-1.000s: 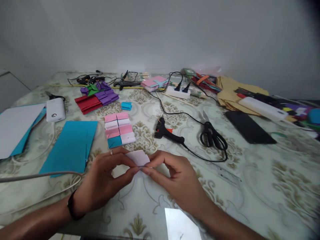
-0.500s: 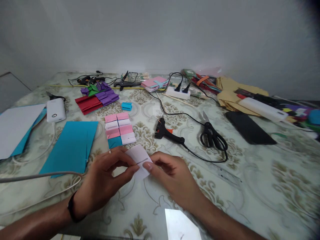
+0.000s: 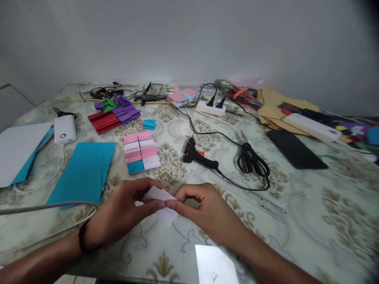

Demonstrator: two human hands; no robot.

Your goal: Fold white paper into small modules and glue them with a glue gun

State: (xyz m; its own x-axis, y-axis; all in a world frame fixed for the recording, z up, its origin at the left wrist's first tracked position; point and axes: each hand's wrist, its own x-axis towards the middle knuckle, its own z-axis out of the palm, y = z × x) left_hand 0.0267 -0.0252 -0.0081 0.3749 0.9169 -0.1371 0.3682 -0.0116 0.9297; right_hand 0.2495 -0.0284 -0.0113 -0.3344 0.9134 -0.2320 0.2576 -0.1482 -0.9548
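Note:
A small white paper (image 3: pixel 158 194) is held between both hands above the near middle of the table, with a crease or fold across it. My left hand (image 3: pixel 130 207) pinches its left side, thumb in front and fingers behind. Closed on the right side is my right hand (image 3: pixel 204 209), its thumb tip close to the left thumb. Just beyond the hands lie folded pink, white and blue paper pieces (image 3: pixel 141 152) in two columns. A blue paper stack (image 3: pixel 84 169) is left of them. The paper's lower part is blurred.
A black glue gun (image 3: pixel 198 155) and black scissors (image 3: pixel 251 159) lie right of centre, joined by a looping cable. A dark phone (image 3: pixel 296 150) is farther right. Behind are a white power strip (image 3: pixel 211 108) and red and purple folded papers (image 3: pixel 105 120). At left is a white power bank (image 3: pixel 65 129).
The white paper has tilted and now shows a raised fold. Both thumbs have come together at its middle. Objects on the table have kept their places.

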